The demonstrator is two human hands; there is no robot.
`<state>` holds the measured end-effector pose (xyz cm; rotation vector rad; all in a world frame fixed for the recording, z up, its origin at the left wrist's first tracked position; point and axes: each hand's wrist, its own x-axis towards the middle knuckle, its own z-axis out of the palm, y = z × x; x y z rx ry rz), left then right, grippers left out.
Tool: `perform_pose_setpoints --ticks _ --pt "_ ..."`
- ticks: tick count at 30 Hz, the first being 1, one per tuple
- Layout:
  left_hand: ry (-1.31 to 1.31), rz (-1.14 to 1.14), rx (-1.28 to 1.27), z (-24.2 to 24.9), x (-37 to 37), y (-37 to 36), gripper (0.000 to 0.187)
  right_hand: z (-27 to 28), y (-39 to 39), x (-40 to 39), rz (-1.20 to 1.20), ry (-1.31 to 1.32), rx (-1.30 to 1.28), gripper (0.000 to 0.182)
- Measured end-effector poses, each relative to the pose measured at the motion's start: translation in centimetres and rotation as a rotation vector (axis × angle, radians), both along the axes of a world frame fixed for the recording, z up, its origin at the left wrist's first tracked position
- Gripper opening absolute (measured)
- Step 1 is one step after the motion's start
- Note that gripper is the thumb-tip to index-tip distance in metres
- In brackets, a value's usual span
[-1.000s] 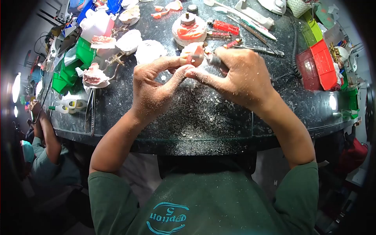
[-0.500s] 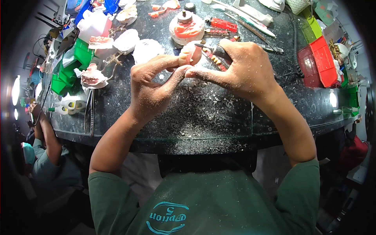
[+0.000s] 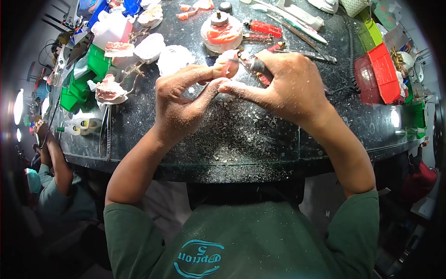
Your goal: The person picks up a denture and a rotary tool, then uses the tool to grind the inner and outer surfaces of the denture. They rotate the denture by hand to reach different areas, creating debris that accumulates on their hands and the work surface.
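A pink denture piece with teeth is pinched between the thumb and fingers of my left hand, near the middle of the bench. In my right hand is a dark rotary handpiece, its tip at the right side of the denture. My right thumb touches my left thumb below the piece. White dust coats both hands. Behind them stands a round white flask with pink material. Red strips of teeth lie partly hidden behind my right hand.
Plaster casts and green bins stand on the left, a red bin on the right. Brushes and tools lie at the back. Shavings cover the dark bench. Another person is at far left.
The handpiece has tilted, its tip now lower against the denture, and my right fingers have shifted slightly. The denture has turned a little in my left hand.
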<state>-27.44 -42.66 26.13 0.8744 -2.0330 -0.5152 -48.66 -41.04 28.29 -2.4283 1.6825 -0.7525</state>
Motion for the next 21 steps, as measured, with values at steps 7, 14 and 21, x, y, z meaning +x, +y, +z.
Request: perform_pose_setpoints --ticks 7,14,21 --pt "-0.010 0.011 0.029 0.06 0.04 0.10 0.017 0.12 0.12 0.04 0.016 0.007 0.009 0.068" --pt "-0.003 -0.010 -0.007 0.02 0.02 -0.05 0.016 -0.19 0.16 0.23 0.010 0.029 -0.037 0.070" --pt "0.033 0.029 0.136 0.50 -0.06 0.43 0.016 -0.52 0.21 0.36 0.028 -0.011 -0.041 0.069"
